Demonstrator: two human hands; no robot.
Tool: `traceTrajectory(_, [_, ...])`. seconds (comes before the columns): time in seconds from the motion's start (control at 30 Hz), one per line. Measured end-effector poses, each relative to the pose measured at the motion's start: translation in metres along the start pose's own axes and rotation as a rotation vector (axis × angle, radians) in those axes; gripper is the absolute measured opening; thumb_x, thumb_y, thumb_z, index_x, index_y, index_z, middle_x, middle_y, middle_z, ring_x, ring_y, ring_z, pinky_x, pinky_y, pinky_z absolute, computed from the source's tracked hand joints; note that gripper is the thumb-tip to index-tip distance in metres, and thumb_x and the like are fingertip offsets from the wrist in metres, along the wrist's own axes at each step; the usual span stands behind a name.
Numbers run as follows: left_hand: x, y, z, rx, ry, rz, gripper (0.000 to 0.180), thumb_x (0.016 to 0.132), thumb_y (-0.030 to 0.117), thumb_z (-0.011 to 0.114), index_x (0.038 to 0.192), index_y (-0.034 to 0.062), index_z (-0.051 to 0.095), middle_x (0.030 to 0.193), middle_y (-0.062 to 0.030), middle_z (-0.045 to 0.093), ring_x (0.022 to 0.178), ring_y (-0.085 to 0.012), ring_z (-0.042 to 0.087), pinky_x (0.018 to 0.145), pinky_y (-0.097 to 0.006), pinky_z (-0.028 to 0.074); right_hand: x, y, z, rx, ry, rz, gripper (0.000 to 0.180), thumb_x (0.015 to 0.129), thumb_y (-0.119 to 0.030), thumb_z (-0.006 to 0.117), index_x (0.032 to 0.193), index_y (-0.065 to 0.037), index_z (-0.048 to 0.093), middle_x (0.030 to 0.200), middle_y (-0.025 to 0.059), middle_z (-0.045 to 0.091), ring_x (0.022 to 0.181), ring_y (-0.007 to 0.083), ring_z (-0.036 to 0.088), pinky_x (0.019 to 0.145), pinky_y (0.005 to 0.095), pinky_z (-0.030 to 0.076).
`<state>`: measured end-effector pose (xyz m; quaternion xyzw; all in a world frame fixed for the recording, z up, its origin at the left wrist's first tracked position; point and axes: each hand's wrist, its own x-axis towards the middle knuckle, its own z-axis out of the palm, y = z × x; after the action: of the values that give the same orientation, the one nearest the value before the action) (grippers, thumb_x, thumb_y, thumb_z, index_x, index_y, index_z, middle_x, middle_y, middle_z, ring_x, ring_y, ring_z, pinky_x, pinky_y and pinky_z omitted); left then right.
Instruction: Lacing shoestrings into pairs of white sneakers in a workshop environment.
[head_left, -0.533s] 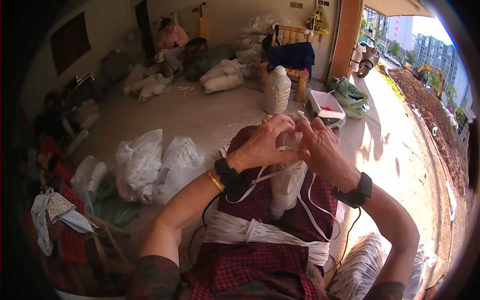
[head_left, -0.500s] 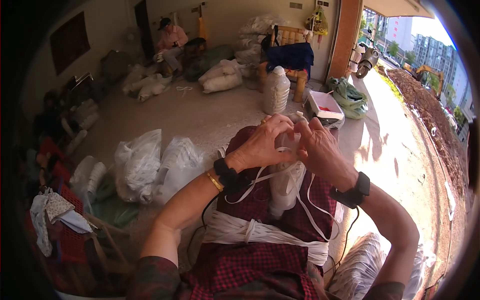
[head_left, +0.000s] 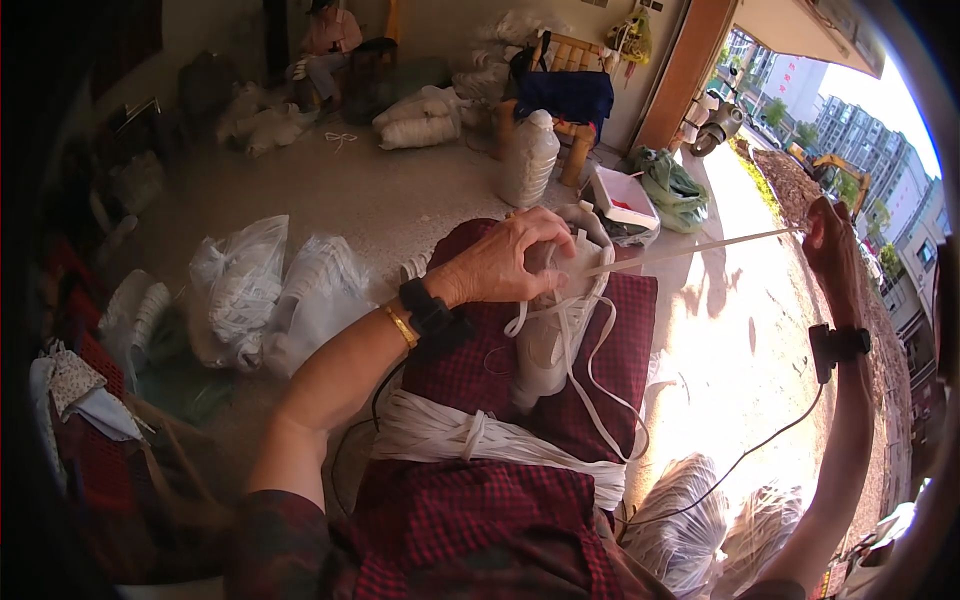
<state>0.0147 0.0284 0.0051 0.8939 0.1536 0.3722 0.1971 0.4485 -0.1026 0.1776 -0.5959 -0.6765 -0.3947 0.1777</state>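
A white sneaker lies on my lap, toe toward me, on a dark red checked cloth. At its upper part my left hand is closed, fingers curled and thumb against the shoe's tongue area. Out to the far right, my right hand is raised and closed on a white shoelace. That lace runs taut from the sneaker's eyelets to my right fingers. More lace hangs in loose loops over the shoe and cloth. Around my lap lies a thick bundle of white laces.
Plastic bags of white shoes sit on the floor to the left; more bags are at lower right. Ahead are a large plastic bottle, a white box and a bamboo chair. Another person sits at the back.
My right hand has moved from the shoe far out to the right, drawing the shoelace taut. My left hand stays at the shoe. The view has shifted slightly.
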Motion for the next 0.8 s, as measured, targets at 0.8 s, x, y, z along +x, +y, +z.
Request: traceTrajectory(0.8, [-0.002, 0.014, 0.013, 0.025, 0.044, 0.068, 0.068, 0.066, 0.022, 0.087, 0.126, 0.0092, 0.058, 0.134, -0.0104, 0.051, 0.129, -0.0311, 0.048, 0.110, -0.043, 0.040, -0.055, -0.220, 0.057, 0.892, -0.223, 0.116, 0.021, 0.089, -0.014, 0.061, 0.076, 0.003, 0.061, 0.070, 0.0143, 0.054, 0.073, 0.0326, 0.054, 0.075, 0.0428, 0.039])
